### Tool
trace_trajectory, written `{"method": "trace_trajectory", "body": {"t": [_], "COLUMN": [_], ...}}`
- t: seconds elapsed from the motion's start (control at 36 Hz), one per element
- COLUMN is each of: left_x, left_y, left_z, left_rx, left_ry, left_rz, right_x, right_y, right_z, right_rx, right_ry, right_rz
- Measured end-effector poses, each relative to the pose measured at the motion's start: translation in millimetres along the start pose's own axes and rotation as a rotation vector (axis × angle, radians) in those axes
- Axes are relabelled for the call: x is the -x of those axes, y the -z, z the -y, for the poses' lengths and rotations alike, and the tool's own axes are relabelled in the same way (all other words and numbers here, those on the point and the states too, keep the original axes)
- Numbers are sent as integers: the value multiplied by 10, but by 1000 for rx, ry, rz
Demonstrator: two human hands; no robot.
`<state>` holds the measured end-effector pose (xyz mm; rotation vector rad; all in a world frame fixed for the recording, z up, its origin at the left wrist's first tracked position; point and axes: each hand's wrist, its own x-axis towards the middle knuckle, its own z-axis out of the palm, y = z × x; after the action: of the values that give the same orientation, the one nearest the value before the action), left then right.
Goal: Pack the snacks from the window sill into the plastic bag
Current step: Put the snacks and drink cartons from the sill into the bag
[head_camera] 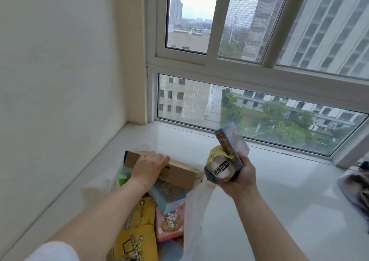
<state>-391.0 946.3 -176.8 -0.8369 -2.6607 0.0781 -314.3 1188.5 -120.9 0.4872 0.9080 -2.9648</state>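
resting flat on the cardboard box (179, 172), left hand (148, 166); right hand (238, 176) grips two snack packs (224, 161).

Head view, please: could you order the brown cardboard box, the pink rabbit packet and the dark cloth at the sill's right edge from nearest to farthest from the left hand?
1. Brown cardboard box: under the left hand, touching.
2. Pink rabbit packet: below, in the plastic bag.
3. Dark cloth: far right on the window sill.
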Motion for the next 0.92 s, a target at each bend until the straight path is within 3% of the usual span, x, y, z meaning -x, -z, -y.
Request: {"method": "trace_trajectory", "body": {"t": [0.06, 0.17, 0.31, 0.36, 0.44, 0.5, 0.56, 0.67, 0.75, 0.92], "left_x": [23, 111, -104, -50, 258, 554, 873, 1429, 1673, 1947], "left_y": [-167, -388, -46, 35, 126, 179, 190, 128, 146, 354], "left_z": [21, -77, 121, 70, -40, -50, -22, 26, 38, 325], "left_rx": [-29, 15, 83, 92, 69, 59, 91, 294, 644, 1008], "left_ry": [-10, 28, -1, 20, 160, 350, 569, 983, 1266, 1377], "left_rz": [18, 304, 602, 646, 449, 204, 59, 164, 102, -89], "right_x": [-9, -37, -14, 6, 103, 203, 308, 378, 363, 432], "right_y": [-18, -53, -100, -117, -150, -208, -284, -378, -329, -44], "right_z": [-55, -132, -211, -241, -259, -328, -433, -835, -1195, -1595], "right_rx": [11, 49, 129, 242, 452, 528, 601, 903, 1163, 1688], "right_ry": [15, 28, 72, 160, 367, 482, 552, 637, 623, 630], "right_rz": [12, -39, -117, -182, -214, -130, -17, 113, 141, 313]}}
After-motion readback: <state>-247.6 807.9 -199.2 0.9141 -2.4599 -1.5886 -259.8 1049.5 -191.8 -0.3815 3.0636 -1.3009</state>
